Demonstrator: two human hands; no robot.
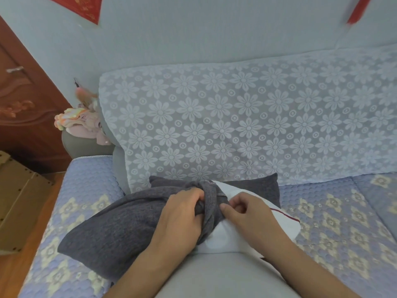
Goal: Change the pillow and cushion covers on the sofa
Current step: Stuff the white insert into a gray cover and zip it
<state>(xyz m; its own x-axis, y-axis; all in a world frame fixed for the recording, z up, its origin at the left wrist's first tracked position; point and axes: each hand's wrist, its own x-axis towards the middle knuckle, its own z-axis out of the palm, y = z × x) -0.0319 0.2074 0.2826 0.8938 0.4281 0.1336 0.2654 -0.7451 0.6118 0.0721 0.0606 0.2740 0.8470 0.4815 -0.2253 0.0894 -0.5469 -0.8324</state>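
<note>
Soft, even, bluish light; slight blur, wide-angle bending at edges.

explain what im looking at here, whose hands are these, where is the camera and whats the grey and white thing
There is no machine here, just a person working with two bare hands. The single picture comes from a wide-angle camera worn on that person's head, looking forward and down, which is why the arms enter from the bottom edge.

The surface is a sofa seat with a quilted blue cover and pale flower patches; the backrest wears a floral lace throw.

On the seat, against the person's lap, lies a white pillow insert partly inside a dark grey knitted cover. The left hand grips the bunched open edge of the cover. The right hand pinches that same edge where it meets the white insert. Whether the cover is going on or coming off cannot be told from one picture.
</note>
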